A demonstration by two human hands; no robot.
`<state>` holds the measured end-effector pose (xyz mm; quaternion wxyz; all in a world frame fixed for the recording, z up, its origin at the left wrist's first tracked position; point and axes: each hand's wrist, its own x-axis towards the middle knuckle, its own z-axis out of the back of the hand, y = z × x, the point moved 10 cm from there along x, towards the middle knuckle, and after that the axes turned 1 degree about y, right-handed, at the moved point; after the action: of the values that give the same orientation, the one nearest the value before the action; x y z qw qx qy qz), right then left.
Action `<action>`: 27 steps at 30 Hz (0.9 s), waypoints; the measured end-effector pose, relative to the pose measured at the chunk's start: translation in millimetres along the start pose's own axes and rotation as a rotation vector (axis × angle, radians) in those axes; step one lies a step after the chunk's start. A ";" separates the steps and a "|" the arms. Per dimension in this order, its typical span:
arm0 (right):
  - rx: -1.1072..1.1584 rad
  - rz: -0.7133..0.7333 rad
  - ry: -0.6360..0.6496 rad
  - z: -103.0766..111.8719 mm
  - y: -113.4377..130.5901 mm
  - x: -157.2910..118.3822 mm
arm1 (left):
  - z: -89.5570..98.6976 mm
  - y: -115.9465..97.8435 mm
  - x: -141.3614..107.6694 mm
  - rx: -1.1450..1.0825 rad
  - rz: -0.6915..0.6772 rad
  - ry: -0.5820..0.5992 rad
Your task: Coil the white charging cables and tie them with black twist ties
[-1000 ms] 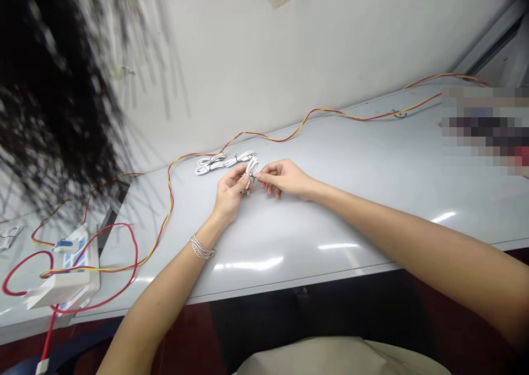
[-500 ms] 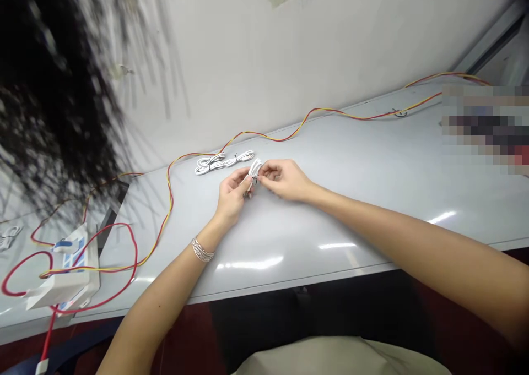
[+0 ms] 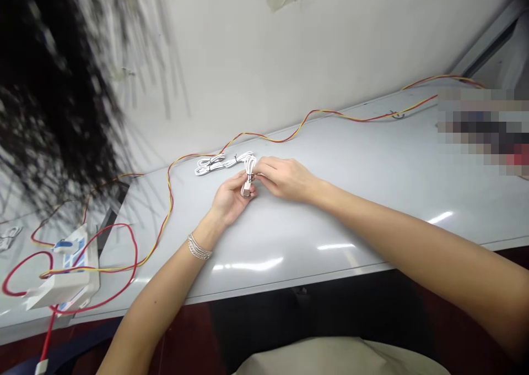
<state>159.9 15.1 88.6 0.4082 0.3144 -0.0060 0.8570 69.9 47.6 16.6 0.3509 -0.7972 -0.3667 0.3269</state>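
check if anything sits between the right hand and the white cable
Nothing visible: the right hand touches the coiled white cable, which the left hand holds from below.

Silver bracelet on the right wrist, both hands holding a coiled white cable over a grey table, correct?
The head view shows the silver chain bracelet on the left wrist; the left hand and right hand hold the coiled white cable over the grey table.

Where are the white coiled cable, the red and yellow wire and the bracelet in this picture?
White coiled cable (image 3: 249, 169): head view, on its loops.
Red and yellow wire (image 3: 285, 141): head view, on a far stretch.
Bracelet (image 3: 200, 247): head view, on its strands.
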 end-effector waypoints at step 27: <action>0.353 -0.212 -0.171 2.9 -22.3 -6.5 | 10.1 -18.3 3.1 0.305 -0.260 -0.031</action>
<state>180.2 24.7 81.8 0.4324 0.4513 0.1428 0.7674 57.1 62.2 25.0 0.5010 -0.6758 -0.4180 0.3428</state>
